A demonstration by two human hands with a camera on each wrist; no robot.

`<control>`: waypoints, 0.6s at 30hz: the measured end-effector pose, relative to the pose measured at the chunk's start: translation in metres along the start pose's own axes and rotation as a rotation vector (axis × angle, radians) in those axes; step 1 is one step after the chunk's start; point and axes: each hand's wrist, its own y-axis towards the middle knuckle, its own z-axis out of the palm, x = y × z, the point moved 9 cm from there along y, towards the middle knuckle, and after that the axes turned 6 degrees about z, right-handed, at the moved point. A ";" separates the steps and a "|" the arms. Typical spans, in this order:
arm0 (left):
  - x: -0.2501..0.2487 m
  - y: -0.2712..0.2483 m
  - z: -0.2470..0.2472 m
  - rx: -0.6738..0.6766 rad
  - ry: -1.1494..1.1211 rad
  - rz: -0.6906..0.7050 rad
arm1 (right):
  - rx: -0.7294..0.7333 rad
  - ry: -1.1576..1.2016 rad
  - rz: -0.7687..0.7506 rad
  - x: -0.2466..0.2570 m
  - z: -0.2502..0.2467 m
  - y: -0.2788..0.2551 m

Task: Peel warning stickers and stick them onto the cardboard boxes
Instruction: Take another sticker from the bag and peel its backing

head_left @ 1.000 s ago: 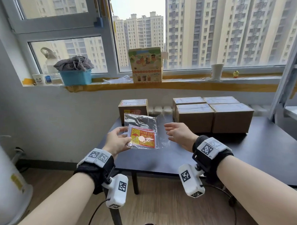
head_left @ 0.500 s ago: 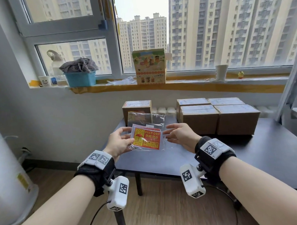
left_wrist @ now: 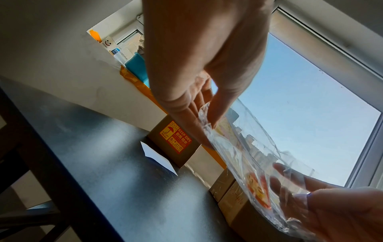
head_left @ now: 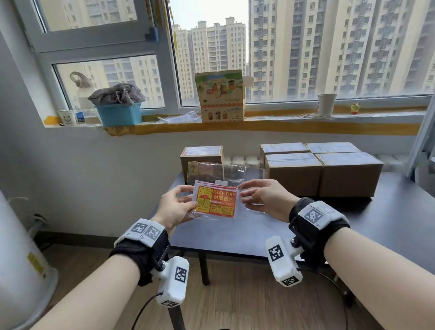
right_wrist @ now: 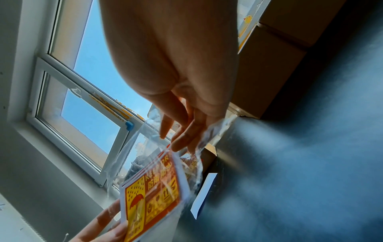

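Note:
A clear plastic bag (head_left: 246, 172) holding a stack of red-and-yellow "KEEP DRY" stickers (head_left: 217, 202) hangs above the near left part of the dark table (head_left: 388, 219). My left hand (head_left: 178, 206) pinches its left edge between thumb and fingers (left_wrist: 207, 117). At the bag's right edge my right hand (head_left: 257, 196) touches the plastic with straight fingers (right_wrist: 186, 135). Behind the bag stands a single cardboard box (head_left: 201, 155) with a sticker on its front (left_wrist: 176, 139). Several more boxes (head_left: 321, 170) sit packed together at the back right.
A white slip of backing paper (left_wrist: 159, 157) lies on the table in front of the single box. The windowsill holds a blue basket (head_left: 119, 114), a colourful carton (head_left: 221, 97) and a paper cup (head_left: 327, 105). A white cylinder (head_left: 10, 248) stands on the floor at left.
The bag has risen and turned so the stickers face me. My right hand has moved in from beside the bag to touch its right edge.

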 end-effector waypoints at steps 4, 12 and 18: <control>0.000 0.001 0.002 0.014 -0.009 0.002 | -0.003 -0.047 -0.043 0.003 0.000 0.000; 0.001 -0.002 0.011 0.039 -0.006 -0.020 | -0.055 -0.117 -0.123 0.003 -0.001 0.000; 0.006 -0.001 0.013 0.042 0.000 -0.028 | -0.135 -0.136 -0.097 -0.004 -0.004 0.007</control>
